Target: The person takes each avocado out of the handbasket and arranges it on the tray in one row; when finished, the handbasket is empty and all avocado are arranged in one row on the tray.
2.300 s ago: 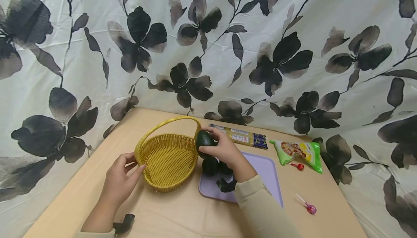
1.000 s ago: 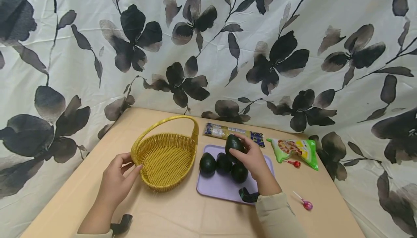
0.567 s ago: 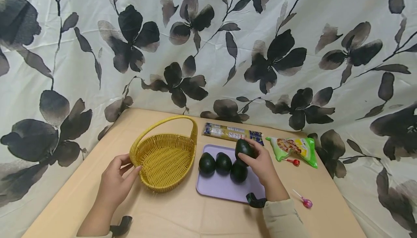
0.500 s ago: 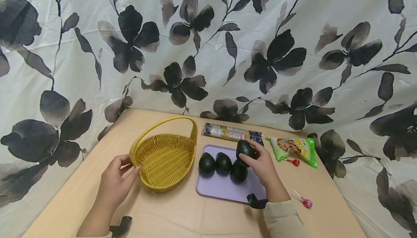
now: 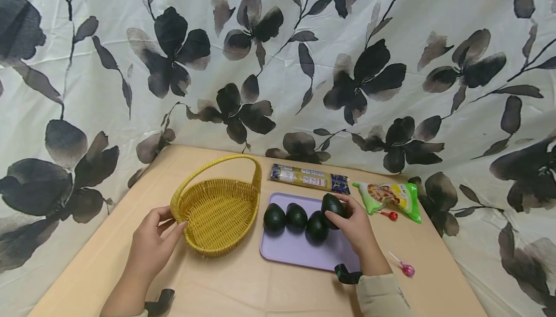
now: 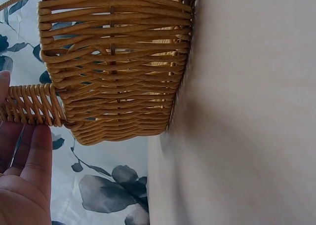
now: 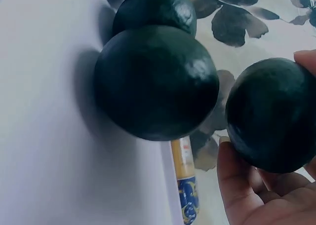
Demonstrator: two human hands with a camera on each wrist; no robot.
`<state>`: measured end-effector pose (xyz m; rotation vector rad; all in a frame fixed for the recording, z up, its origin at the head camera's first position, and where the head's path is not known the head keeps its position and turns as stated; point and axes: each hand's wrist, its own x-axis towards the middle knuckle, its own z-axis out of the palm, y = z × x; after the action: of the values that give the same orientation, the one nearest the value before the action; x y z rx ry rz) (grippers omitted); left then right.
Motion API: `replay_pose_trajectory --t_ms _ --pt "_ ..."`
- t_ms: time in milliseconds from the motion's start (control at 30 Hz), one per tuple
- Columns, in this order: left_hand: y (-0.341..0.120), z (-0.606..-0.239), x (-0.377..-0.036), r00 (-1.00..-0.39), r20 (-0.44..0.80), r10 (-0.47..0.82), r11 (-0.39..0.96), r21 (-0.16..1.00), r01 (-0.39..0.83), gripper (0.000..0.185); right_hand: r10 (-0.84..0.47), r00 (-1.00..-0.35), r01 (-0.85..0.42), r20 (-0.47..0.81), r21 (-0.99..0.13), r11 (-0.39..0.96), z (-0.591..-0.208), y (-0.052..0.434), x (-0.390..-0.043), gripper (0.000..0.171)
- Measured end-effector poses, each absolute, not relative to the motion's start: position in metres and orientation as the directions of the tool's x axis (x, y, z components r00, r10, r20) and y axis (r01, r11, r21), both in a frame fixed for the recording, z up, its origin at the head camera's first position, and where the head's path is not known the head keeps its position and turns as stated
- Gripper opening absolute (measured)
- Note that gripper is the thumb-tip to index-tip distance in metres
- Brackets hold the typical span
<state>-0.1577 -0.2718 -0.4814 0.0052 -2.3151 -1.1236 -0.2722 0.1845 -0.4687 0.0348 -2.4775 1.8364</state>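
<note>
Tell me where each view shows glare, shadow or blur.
Head view: even soft light, sharp, edges bowed by the wide lens. Left wrist view: the yellow basket is crisp, the table beside it smeared. Right wrist view: white highlights on the held avocado and the nearest avocado, which shadows the purple tray.

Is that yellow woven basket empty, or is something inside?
Empty: the yellow woven basket shows only bare weave inside; all four dark green avocados are by the lilac tray.
</note>
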Motion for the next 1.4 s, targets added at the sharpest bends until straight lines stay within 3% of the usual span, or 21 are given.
replay_pose_trajectory --t_ms 733,1400 --pt "-0.274 -0.485 -0.159 -0.822 0.521 -0.23 0.623 0.728 0.286 0.043 0.091 -0.995 0.003 0.034 -0.926 0.379 -0.494 0.206 -0.266 0.059" --pt "-0.273 -0.487 -0.162 -0.827 0.508 -0.24 0.651 0.716 0.251 0.045 0.133 -0.991 0.038 0.023 -0.898 0.438 -0.512 0.211 -0.266 0.055"
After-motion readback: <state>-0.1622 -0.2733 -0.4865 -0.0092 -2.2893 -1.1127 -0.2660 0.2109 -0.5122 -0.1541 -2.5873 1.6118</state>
